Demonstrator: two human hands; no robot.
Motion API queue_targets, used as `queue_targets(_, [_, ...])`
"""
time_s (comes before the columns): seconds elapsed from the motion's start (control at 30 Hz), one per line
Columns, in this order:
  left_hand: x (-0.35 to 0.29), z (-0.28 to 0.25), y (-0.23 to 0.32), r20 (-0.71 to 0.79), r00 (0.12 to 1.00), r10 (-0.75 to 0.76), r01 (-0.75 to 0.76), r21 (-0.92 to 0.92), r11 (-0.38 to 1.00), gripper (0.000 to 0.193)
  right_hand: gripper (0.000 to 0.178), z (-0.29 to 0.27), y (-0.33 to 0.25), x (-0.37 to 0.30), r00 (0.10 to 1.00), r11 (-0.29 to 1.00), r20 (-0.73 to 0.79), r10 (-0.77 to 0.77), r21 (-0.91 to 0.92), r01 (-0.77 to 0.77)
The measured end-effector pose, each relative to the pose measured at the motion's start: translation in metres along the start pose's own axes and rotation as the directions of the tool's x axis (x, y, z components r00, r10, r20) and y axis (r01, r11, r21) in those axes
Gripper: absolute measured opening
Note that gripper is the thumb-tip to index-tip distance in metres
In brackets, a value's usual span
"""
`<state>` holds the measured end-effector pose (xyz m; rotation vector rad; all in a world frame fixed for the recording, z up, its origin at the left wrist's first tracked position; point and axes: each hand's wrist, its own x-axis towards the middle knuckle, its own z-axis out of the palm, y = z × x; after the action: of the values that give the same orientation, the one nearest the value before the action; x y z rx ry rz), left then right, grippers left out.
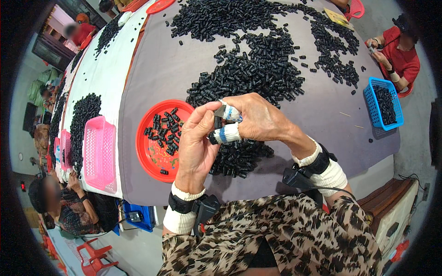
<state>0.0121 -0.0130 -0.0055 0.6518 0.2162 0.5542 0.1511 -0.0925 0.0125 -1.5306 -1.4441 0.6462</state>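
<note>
My left hand (199,142) pinches a small black ribbed cylindrical piece (217,122) between thumb and fingers, above the table. Close against it is my right hand (264,117), closed, with white wraps (228,133) on its thumb and finger. A short grey, flat, blade-like tool (220,111) shows at its fingertips and meets the black piece; the rest is hidden by the fingers. Below and beyond my hands lies a big heap of similar black pieces (251,69). To the left of my left hand, a round red tray (142,154) holds scattered black pieces.
Pink baskets (99,154) stand on the white cloth at left, near more black heaps (86,110). A blue basket (397,103) of black pieces sits at the right edge. Another person (399,55) works at right, another (69,198) at left. Thin sticks (345,114) lie on the grey cloth.
</note>
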Motion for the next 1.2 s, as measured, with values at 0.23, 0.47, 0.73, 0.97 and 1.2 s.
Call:
queue_targets(0.23, [-0.001,0.001,0.0,-0.019,1.0,0.005,-0.003,0.073,0.997,0.021,0.028,-0.002,-0.003,-0.001,1.0,1.0,0.024,-0.002,0.009,0.001])
queue_targets(0.47, [0.0,0.0,0.0,-0.028,0.999,0.027,-0.024,0.119,0.993,0.021,0.027,-0.003,-0.003,-0.001,0.999,0.997,0.044,-0.013,-0.08,0.017])
queue_targets(0.73, [0.0,0.001,0.003,-0.065,0.998,0.016,-0.009,0.111,0.994,0.025,0.03,0.001,-0.009,-0.002,0.997,0.997,-0.08,0.02,0.073,-0.015])
queue_targets(0.97, [-0.001,-0.001,0.005,-0.022,1.0,-0.003,0.004,0.05,0.999,0.028,0.03,0.003,-0.005,-0.002,0.994,0.996,-0.104,0.043,0.076,-0.036])
queue_targets(1.2, [-0.001,-0.011,0.004,0.036,0.999,-0.012,0.013,-0.018,1.0,0.029,0.034,0.0,-0.012,-0.004,0.997,0.994,-0.058,0.047,0.103,-0.041])
